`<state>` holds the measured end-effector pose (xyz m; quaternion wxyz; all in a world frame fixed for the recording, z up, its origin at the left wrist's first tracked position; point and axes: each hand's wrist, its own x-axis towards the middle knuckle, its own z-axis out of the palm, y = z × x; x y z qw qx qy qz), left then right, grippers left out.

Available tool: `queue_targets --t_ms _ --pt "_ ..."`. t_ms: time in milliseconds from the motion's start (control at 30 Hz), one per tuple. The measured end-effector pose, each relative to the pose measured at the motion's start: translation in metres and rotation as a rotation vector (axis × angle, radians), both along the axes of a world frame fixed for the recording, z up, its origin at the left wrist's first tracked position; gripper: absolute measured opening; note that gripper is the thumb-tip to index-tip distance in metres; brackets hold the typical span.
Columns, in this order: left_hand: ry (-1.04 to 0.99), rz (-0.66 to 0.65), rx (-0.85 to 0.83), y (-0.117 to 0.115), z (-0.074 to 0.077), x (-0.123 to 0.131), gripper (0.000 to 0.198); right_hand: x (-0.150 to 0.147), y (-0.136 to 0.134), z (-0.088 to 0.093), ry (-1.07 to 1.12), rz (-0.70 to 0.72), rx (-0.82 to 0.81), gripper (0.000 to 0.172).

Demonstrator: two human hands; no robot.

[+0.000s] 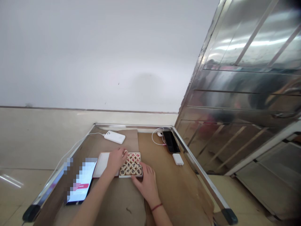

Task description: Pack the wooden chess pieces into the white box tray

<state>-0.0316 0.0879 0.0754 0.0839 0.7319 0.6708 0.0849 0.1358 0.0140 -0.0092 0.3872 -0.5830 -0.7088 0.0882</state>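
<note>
In the head view, the left hand (115, 159) pinches a pale game piece (126, 153) at the far left corner of the white box (130, 176), filled with round pieces (133, 171) (red characters behind, black in front). The right hand (148, 183), fingers loosely parted, touches the box's near right corner on the brown cardboard (174, 191).

Red- or black-inked discs (133, 171) sit in a white box (129, 176).
</note>
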Motion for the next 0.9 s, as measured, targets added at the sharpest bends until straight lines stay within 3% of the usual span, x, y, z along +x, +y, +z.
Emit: queue_targets --t_ms 67,100,167,233,333,533,900 --pt "-0.098 -0.012 0.054 -0.013 -0.003 0.000 0.034 -0.001 -0.001 0.001 0.016 -0.025 0.068 0.048" --pt "-0.269 -0.040 0.105 -0.020 -0.006 0.002 0.033 -0.001 -0.002 0.002 0.020 -0.027 0.106 0.049" --pt "-0.541 -0.156 0.137 -0.037 -0.014 0.008 0.030 -0.002 -0.004 0.003 0.028 0.013 0.171 0.050" --pt "-0.645 -0.266 0.142 -0.052 -0.025 0.016 0.026 -0.002 -0.006 0.002 0.054 0.070 0.214 0.048" --pt "-0.723 -0.258 0.234 -0.063 -0.042 0.026 0.024 -0.002 -0.007 0.003 0.098 0.109 0.258 0.045" --pt "-0.830 -0.262 0.427 -0.065 -0.067 0.026 0.016 -0.002 -0.008 0.004 0.111 0.218 0.317 0.044" --pt "-0.814 -0.356 0.444 -0.072 -0.071 0.019 0.031 -0.003 -0.006 0.009 0.152 0.149 0.356 0.030"
